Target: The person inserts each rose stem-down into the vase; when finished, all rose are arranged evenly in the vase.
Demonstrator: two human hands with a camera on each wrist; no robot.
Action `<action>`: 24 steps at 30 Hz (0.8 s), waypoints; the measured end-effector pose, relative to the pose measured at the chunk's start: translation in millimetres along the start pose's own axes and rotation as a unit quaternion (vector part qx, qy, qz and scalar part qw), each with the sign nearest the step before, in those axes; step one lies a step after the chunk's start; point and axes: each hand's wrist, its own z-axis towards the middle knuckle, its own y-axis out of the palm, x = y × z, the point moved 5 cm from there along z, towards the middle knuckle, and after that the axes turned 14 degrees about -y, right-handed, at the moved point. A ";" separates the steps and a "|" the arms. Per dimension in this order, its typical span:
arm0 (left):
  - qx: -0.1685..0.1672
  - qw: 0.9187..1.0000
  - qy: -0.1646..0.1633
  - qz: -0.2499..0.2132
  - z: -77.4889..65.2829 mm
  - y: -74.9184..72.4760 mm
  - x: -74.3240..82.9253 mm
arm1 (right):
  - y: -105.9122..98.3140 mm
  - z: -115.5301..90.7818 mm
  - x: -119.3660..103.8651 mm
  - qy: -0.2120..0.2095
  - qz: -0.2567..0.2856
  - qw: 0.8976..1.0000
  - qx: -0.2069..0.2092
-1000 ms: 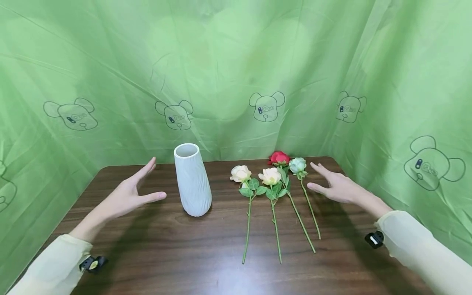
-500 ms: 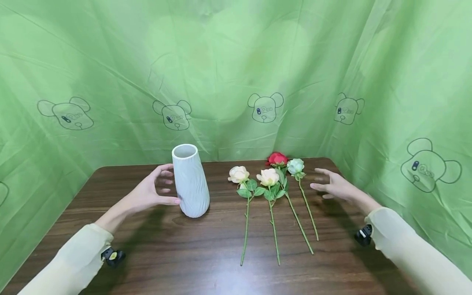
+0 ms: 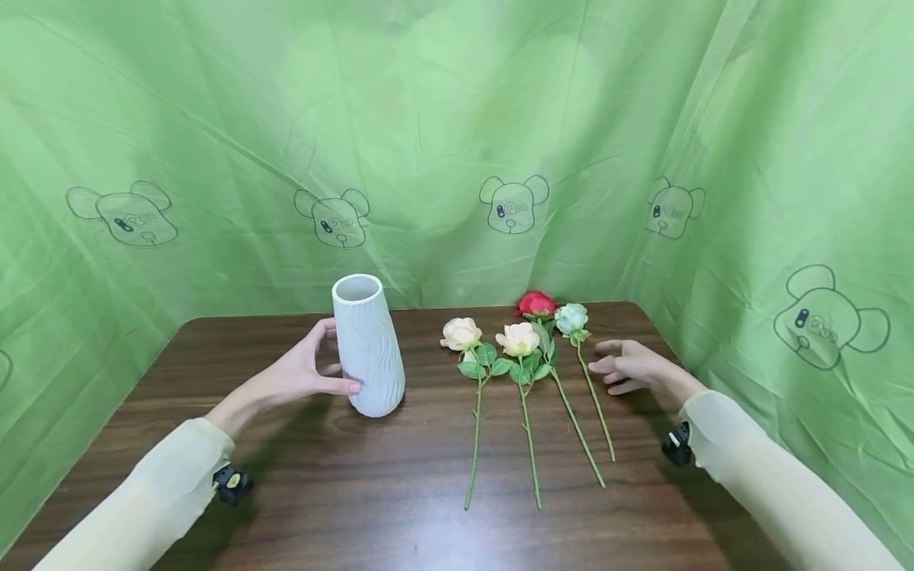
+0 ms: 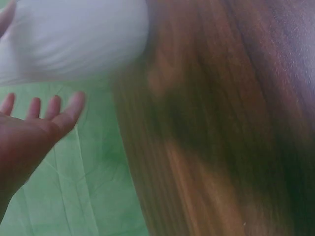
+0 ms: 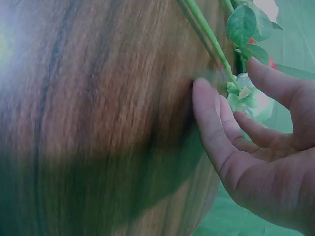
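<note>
A tall white vase with a rippled surface stands upright on the table, left of centre. My left hand is around its left side, thumb overlapping the front and fingers partly hidden behind. In the left wrist view the fingers are spread, with a gap to the vase. To the right, my right hand hovers with bent, parted fingers beside the stem of a pale blue-green rose. Nothing lies between those fingers in the right wrist view, where the stem passes just beyond the fingertips.
Two cream roses and a red rose lie left of the blue-green one, stems toward the near edge. The brown wooden table meets a green curtain with bear-head outlines at the back and sides.
My left hand has come rightward from open space to the vase, thumb now over its front. My right hand has lowered slightly toward the blue-green rose's stem, its fingers bending. Vase and roses stay put.
</note>
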 end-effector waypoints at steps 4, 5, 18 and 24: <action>0.004 1.000 0.017 -0.011 2.3 3.0 2.0 | 2.4 7.2 2.3 0.021 -0.013 1.000 0.008; 0.004 1.000 0.017 -0.013 2.6 3.8 1.9 | 2.6 8.6 3.3 0.029 -0.017 0.999 0.013; 0.026 0.999 0.022 -0.014 4.6 4.9 4.0 | 7.5 15.5 3.9 0.058 -0.025 0.997 0.038; 0.035 0.999 0.024 0.000 5.1 4.3 1.8 | 9.5 15.2 4.4 0.054 -0.012 0.997 0.051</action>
